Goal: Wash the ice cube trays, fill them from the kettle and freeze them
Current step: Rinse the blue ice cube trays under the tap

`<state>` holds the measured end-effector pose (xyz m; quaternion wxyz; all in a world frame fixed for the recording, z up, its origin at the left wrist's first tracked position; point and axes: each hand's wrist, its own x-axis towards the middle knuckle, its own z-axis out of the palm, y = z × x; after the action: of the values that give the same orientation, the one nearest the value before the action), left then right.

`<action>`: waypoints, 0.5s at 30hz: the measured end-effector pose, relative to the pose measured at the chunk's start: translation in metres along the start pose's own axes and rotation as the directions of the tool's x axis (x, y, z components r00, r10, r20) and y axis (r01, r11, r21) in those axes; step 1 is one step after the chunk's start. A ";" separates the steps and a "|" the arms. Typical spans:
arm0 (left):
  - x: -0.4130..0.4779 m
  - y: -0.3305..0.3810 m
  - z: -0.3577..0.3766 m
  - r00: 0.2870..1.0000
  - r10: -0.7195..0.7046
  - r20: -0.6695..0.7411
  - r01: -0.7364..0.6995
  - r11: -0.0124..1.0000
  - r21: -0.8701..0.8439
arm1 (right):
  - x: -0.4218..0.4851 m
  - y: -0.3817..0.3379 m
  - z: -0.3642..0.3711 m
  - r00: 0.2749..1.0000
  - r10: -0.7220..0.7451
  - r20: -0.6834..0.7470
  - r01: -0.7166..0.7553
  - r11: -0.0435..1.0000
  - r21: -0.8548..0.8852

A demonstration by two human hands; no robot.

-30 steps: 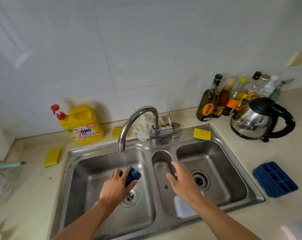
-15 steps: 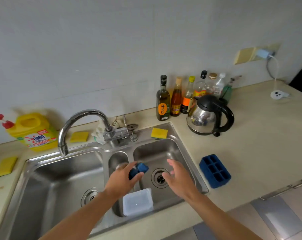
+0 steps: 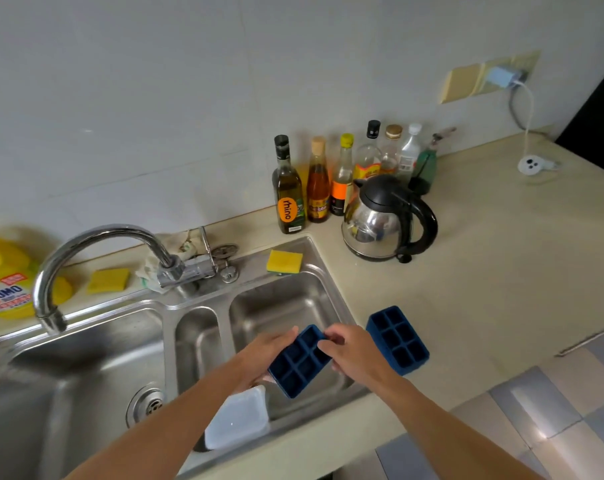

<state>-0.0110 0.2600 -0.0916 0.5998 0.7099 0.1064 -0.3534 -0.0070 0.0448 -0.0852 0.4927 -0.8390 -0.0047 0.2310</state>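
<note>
Two hands hold a dark blue rectangular ice cube tray (image 3: 298,363) over the right basin of the stainless steel sink (image 3: 331,271). The left hand (image 3: 262,355) has its grip on the left edge, and the right hand (image 3: 357,355) pinches the far edge. A second dark blue tray (image 3: 397,339) lies on the beige desk (image 3: 501,271) just beside the sink.

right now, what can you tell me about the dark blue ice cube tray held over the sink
The dark blue rectangular ice cube tray looks like matte, rubbery plastic, with two rows of square cells that appear empty. It is tilted, open side up, above the right basin of the steel sink. The left hand grips its left edge; the right hand pinches its far right edge.
</note>
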 end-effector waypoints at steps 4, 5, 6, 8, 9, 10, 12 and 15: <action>0.030 -0.005 -0.004 0.953 0.241 -0.182 -0.118 0.852 0.510 | 0.024 0.010 -0.001 0.998 0.065 -0.010 -0.065 0.995 -0.078; 0.035 -0.007 -0.006 0.951 0.270 -0.152 -0.123 0.778 0.616 | 0.031 0.012 0.000 0.997 0.072 -0.025 -0.074 0.990 -0.120; 0.039 -0.009 -0.007 0.953 0.284 -0.108 -0.129 0.699 0.704 | 0.036 0.014 0.002 0.996 0.081 -0.037 -0.085 0.986 -0.143; 0.048 -0.017 -0.007 0.944 0.329 -0.027 -0.157 0.520 0.840 | 0.047 0.015 0.007 0.994 0.097 -0.044 -0.102 0.984 -0.149; 0.053 -0.021 -0.006 0.928 0.371 0.000 -0.174 0.434 0.884 | 0.053 0.015 0.012 0.994 0.104 -0.041 -0.109 0.983 -0.145; 0.059 -0.024 -0.005 0.914 0.405 0.015 -0.176 0.365 0.914 | 0.058 0.016 0.016 0.993 0.114 -0.034 -0.118 0.983 -0.144; 0.070 -0.028 -0.006 0.904 0.427 0.004 -0.155 0.320 0.935 | 0.066 0.019 0.025 0.992 0.125 -0.034 -0.128 0.979 -0.161; 0.086 -0.036 -0.013 0.927 0.367 -0.083 -0.069 0.381 0.922 | 0.068 0.027 0.028 0.985 0.170 -0.023 -0.172 0.976 -0.136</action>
<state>0.0358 0.2582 -0.1733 0.1401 0.9687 -0.1153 -0.1693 0.0370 0.0697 -0.1453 0.4122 -0.8694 0.0543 0.2669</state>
